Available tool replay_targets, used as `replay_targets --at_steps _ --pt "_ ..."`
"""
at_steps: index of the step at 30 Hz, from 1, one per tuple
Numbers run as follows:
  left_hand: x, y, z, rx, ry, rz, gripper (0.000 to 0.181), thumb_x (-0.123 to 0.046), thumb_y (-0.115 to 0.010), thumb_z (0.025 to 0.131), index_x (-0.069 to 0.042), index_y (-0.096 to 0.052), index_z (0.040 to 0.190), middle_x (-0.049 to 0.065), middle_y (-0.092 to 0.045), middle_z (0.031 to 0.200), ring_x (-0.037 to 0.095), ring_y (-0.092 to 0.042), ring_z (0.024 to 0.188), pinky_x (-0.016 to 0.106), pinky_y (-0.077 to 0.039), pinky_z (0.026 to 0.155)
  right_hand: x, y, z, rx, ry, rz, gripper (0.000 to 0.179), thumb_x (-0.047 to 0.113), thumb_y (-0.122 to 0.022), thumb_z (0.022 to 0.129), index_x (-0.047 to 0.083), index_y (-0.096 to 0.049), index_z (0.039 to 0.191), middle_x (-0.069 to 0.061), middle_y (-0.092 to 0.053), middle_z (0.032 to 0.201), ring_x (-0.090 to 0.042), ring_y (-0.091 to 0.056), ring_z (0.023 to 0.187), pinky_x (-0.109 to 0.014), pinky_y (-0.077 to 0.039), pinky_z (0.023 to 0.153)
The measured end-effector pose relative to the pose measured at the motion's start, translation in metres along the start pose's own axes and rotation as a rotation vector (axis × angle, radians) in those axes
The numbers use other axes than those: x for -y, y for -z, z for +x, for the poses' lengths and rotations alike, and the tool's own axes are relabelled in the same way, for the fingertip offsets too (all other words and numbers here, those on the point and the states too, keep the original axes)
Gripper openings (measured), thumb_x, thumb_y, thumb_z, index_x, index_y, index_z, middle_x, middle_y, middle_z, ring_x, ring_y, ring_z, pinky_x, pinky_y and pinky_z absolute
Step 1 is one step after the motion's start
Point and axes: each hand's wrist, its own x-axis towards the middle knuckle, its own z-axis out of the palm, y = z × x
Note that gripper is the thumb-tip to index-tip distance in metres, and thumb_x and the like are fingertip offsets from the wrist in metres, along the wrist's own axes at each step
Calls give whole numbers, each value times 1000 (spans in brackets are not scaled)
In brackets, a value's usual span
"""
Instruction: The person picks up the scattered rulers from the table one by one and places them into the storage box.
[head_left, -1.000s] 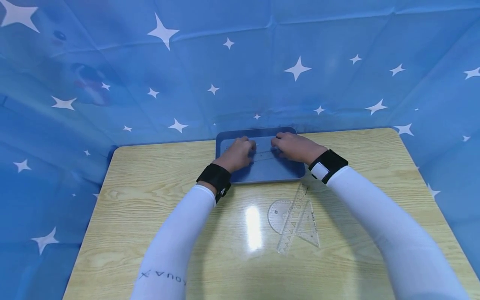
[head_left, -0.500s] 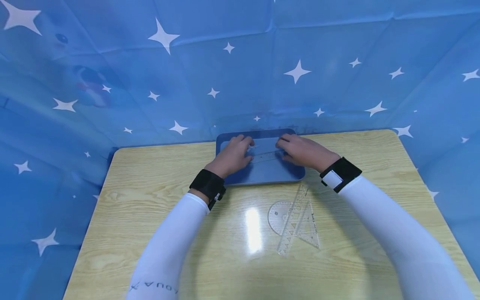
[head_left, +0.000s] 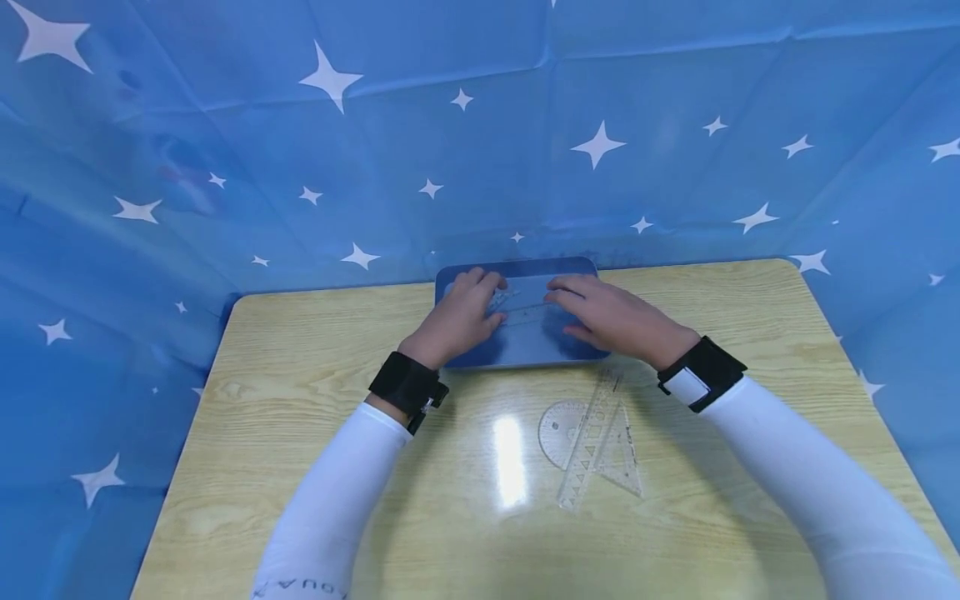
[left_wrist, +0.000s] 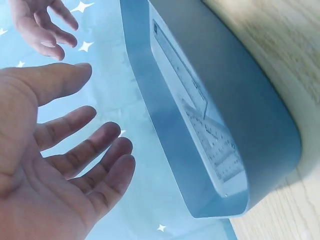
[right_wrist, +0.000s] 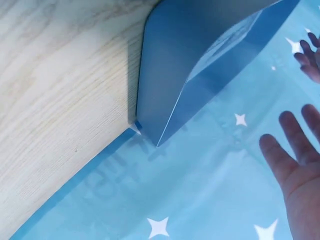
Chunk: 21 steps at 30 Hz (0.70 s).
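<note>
In the head view my left hand (head_left: 455,318) is over the left part of a shallow blue tray (head_left: 558,267). My right hand (head_left: 617,318) hovers at its right side. Both have loosely bent, spread fingers and hold nothing; the left wrist view shows the left palm (left_wrist: 55,170) bare beside the tray wall (left_wrist: 245,80). Inside the tray lie a clear ruler (left_wrist: 181,75) and a clear set square (left_wrist: 216,145), partly hidden from above by the left hand. Nearer on the table, another clear ruler (head_left: 587,446) lies across a protractor (head_left: 556,429) and a set square (head_left: 627,467).
The tray stands at the far edge of a light wooden table (head_left: 315,400), against a blue curtain (head_left: 420,125) with white stars. A bright light reflection shows on the tabletop, left of the protractor.
Both hands have drawn slightly apart and back toward me, with fingers spreading looser. More of the clear pieces in the tray now shows. The tray and table pieces have stayed put.
</note>
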Motion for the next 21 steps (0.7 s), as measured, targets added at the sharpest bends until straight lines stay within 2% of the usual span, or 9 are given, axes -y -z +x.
replay_targets --at_steps 7,13,17,21 --pt "0 -4 -13 -69 -41 16 40 -19 -70 100 -7 -58 136 16 -59 127 33 -55 116 47 -45 102 14 5 -9 -40 37 2 55 12 -84 87 9 -60 136 -14 -58 143 -31 -57 131 -43 -53 104" --pt "-4 -8 -23 -57 -40 -15 43 -18 -69 101 -4 -56 139 20 -57 133 37 -52 128 46 -48 102 20 5 -19 -98 58 -3 60 15 -86 85 8 -60 139 -15 -57 146 -32 -57 131 -46 -53 104" --pt "-10 -11 -31 -49 -34 -17 45 -21 -68 101 -3 -55 140 18 -55 132 36 -52 127 46 -48 102 28 3 -25 -130 91 -4 62 15 -90 81 7 -62 136 -16 -58 145 -33 -59 129 -47 -54 102" --pt "-15 -17 -37 -69 -40 1 47 -22 -70 100 -2 -56 140 17 -56 133 35 -53 126 46 -47 103 36 -2 -32 -145 109 -12 64 14 -91 78 6 -63 135 -16 -59 145 -33 -60 128 -48 -55 100"
